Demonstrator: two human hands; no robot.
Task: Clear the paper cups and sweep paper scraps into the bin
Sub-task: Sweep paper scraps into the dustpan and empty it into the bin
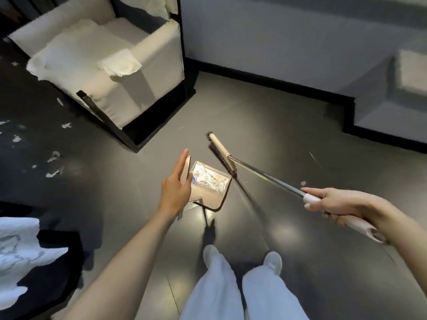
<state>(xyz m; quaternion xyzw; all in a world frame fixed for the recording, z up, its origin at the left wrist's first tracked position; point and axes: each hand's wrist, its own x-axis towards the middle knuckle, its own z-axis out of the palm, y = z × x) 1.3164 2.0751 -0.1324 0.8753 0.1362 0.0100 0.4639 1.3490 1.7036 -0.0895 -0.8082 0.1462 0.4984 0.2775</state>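
Observation:
A beige dustpan (216, 199) stands on the dark floor in front of my feet, with white paper scraps (209, 177) lying inside it. My left hand (176, 183) is at the top of the dustpan's upright handle (186, 168), fingers straight against it. My right hand (332, 202) grips the pale handle of a broom (261, 173). The broom's head (223, 155) sits on the floor just right of the dustpan's mouth. More torn paper scraps (54, 158) are scattered over the floor at the left.
A white armchair (120, 65) on a black frame stands at the back left, with crumpled paper on its seat. A grey wall with black skirting (265, 79) runs along the back. A dark table with white paper (20, 255) is at the lower left.

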